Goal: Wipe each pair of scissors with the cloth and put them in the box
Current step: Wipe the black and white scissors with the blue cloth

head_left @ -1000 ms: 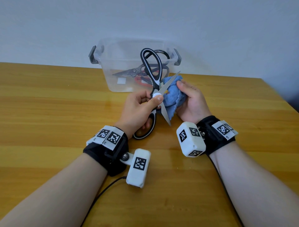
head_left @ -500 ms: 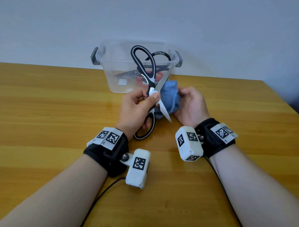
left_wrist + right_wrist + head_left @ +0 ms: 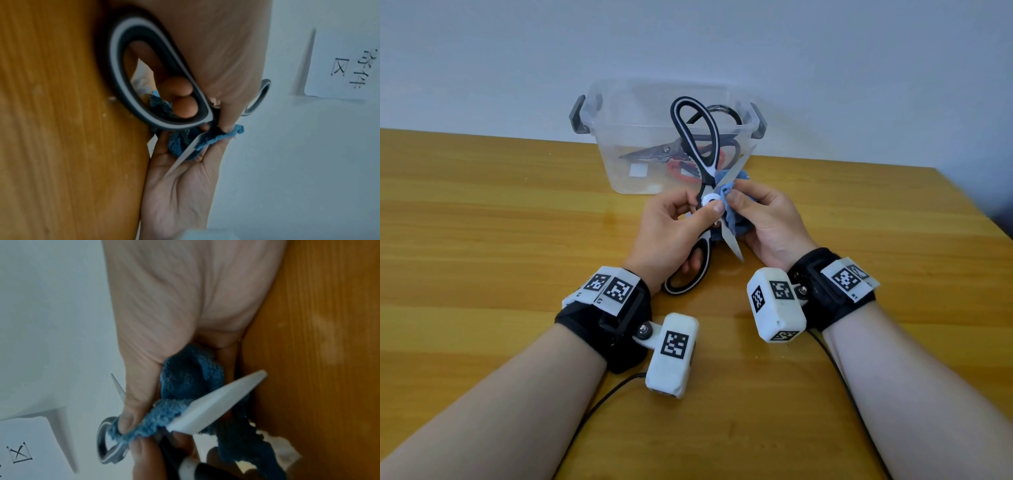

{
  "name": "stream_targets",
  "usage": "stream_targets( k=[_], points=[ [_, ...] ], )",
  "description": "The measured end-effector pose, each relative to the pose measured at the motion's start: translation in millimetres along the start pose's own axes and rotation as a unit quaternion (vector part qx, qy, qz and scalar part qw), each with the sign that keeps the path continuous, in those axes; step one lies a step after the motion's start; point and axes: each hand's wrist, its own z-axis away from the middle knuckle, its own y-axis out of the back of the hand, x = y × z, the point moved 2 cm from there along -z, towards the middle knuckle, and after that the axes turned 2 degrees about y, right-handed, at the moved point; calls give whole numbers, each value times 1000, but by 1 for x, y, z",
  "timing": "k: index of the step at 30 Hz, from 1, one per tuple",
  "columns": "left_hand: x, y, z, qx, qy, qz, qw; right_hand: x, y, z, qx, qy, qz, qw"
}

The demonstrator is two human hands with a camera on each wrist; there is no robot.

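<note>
L hand (image 3: 671,229) grips the black-and-white-handled kitchen scissors (image 3: 700,164) at the pivot: my thumb tip sits on the white pivot cap, index curled behind, two fingers through the lower handle loop (seen in L wrist view). Scissors are spread wide open and held off the wooden tabletop (image 3: 482,240). One handle loop points to 12 o'clock, in front of the box; the other hangs at 6, near my L wrist. One blade tip points to approx 5 o'clock, the other to approx 1.

R hand (image 3: 767,222) is closed on the crumpled blue terry cloth (image 3: 738,222). Thumb and forefinger pinch a fold of it on the upper blade right beside the pivot; the rest is bunched in my palm. In R wrist view the cloth (image 3: 185,381) lies behind the pale lower blade, thumb pressing the fold against metal. My two thumbs nearly touch.

Clear plastic storage box with grey latch handles (image 3: 592,113) stands at 12 o'clock from my hands, at the table's far edge by the wall. Inside: steel scissors with dark handles (image 3: 654,152) lying flat, blades toward 9 o'clock, and a red-handled pair (image 3: 678,169) partly under them. Another black loop shows at the box's R rear; can't tell which pair it belongs to.

Both wrists carry black straps w/ white camera pods and square marker tags.
</note>
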Motion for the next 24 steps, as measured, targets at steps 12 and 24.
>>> stream_targets(
  k=[12, 24],
  points=[
    [-3, -2, -2, -12, 9, -65, 998, 1, -1, -2, 40, 4, 56, 998],
    [-1, -4, -3, 0, 2, -85, 996, 4, -3, -3, 79, 17, 35, 996]
  ],
)
